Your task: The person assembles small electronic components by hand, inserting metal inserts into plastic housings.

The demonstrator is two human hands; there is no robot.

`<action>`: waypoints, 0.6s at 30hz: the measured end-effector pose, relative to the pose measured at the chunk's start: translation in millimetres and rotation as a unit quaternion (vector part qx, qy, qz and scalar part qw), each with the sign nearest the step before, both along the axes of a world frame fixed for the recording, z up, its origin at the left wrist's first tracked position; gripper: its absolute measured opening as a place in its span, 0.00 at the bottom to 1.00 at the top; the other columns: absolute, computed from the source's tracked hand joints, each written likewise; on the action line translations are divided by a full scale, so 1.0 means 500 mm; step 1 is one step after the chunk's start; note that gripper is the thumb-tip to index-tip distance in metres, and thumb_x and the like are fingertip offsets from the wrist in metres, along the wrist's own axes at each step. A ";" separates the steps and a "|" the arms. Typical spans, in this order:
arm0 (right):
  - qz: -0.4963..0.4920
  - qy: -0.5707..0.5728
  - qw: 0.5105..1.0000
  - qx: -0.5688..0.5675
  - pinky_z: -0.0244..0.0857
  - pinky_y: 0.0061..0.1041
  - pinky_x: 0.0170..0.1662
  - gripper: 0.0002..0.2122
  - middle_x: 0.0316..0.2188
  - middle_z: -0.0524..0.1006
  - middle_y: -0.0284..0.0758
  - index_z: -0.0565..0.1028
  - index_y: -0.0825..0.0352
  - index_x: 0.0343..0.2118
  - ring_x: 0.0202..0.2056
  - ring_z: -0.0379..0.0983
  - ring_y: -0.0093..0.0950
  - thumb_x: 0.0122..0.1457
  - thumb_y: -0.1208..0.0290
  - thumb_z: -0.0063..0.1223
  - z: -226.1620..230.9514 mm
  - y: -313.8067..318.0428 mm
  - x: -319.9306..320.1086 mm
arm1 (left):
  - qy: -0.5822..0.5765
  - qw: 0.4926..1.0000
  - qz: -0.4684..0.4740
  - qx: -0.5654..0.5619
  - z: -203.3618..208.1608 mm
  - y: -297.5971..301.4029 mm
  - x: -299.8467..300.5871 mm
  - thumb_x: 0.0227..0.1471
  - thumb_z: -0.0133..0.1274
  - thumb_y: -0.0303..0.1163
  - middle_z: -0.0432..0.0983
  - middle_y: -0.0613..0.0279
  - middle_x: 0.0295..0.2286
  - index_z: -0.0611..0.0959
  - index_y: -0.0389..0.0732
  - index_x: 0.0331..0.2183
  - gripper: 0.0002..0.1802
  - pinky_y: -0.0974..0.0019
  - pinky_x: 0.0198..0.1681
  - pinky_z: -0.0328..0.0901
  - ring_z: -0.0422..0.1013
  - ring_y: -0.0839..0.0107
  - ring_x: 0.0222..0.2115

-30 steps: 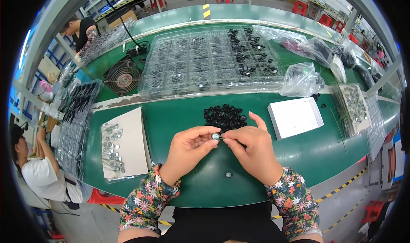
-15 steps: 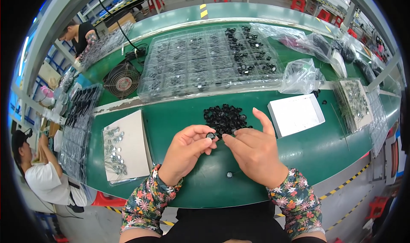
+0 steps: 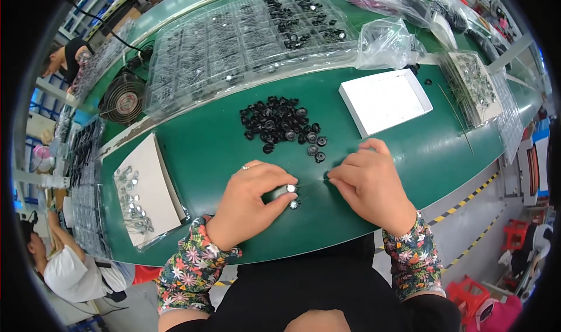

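My left hand (image 3: 252, 199) is closed in a pinch, a small shiny round piece (image 3: 291, 188) showing at the tips of its thumb and forefinger. Just below those fingertips is a second shiny piece (image 3: 293, 204), by the green tabletop. To the right, my right hand (image 3: 369, 180) has thumb and forefinger pressed together; a faint thin line seems to run from there toward the left hand, but what it pinches is too small to name. Beyond both hands lies a heap of small black round parts (image 3: 274, 122), a few of them straying toward the right hand.
A shallow white box (image 3: 385, 101) stands right of the heap. At left, a cardboard sheet (image 3: 166, 195) carries shiny pieces; another card (image 3: 476, 84) lies far right. Clear compartment trays (image 3: 204, 57), a fan (image 3: 124, 101) and a plastic bag (image 3: 385, 43) are farther back. Two people sit at left.
The view has shifted and turned. The black round part has left my left fingers, which now pinch a shiny piece. My hands have moved apart, the right one drawing away to the right.
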State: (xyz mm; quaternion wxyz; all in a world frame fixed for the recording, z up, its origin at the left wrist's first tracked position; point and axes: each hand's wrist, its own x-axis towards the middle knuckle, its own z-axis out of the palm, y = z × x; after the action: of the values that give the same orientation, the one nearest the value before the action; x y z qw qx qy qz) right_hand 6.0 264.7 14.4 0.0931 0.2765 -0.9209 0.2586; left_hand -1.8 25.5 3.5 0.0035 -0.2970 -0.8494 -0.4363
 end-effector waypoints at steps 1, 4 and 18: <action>0.000 -0.001 1.000 0.001 0.61 0.35 0.48 0.01 0.19 0.73 0.31 0.78 0.63 0.25 0.27 0.72 0.30 0.48 0.76 0.59 -0.003 0.005 0.006 | -0.018 1.000 0.010 -0.023 0.003 0.005 0.009 0.38 0.64 0.23 0.77 0.59 0.31 0.84 0.39 0.32 0.13 0.63 0.39 0.65 0.71 0.61 0.33; -0.018 -0.008 0.999 0.036 0.61 0.34 0.45 0.06 0.26 0.75 0.31 0.79 0.63 0.29 0.30 0.71 0.32 0.45 0.78 0.60 -0.005 0.009 0.021 | 0.002 0.998 0.005 -0.065 -0.004 0.006 0.012 0.38 0.64 0.24 0.76 0.60 0.30 0.84 0.40 0.32 0.13 0.62 0.37 0.65 0.71 0.61 0.33; 0.081 0.011 0.995 0.059 0.61 0.32 0.41 0.13 0.35 0.71 0.34 0.78 0.66 0.37 0.38 0.68 0.33 0.46 0.77 0.58 -0.013 -0.043 0.028 | 0.005 0.993 -0.019 -0.119 0.004 -0.003 0.019 0.39 0.65 0.27 0.73 0.64 0.29 0.84 0.42 0.32 0.12 0.61 0.36 0.65 0.69 0.63 0.33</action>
State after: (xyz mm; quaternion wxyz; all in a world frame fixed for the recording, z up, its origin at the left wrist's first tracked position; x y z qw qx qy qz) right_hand 20.2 243.4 8.0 0.0650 0.3581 -0.9081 0.2073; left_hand 7.9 24.2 5.6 -0.0355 -0.3138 -0.8893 -0.3308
